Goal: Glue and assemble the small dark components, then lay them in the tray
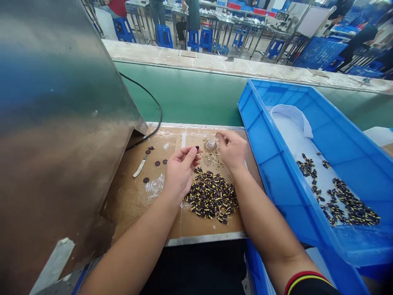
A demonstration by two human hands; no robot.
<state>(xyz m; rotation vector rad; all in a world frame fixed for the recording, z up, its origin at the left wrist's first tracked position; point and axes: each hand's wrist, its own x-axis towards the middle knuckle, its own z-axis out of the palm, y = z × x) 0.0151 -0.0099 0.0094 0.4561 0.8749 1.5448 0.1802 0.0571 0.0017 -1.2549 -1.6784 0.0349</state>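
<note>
My left hand (181, 169) pinches a small dark piece (197, 148) between thumb and forefinger, above the cardboard-covered work surface (123, 200). To its right, my right hand (232, 148) is closed, fingertips pressed together beside a clear lump (211, 144) stuck to the cardboard; whatever those fingertips hold is too small to name. Just below both hands lies a heap of small black and yellow parts (211, 194). Several dark round discs (146, 180) and a white-handled knife (140, 166) are on the cardboard left of my left hand.
A large blue bin (276, 164) at the right holds more black and yellow parts on white lining. A metal housing (61, 114) stands at the left, with a black cable (147, 91) beside it. Beyond the green belt (196, 96), people are at tables.
</note>
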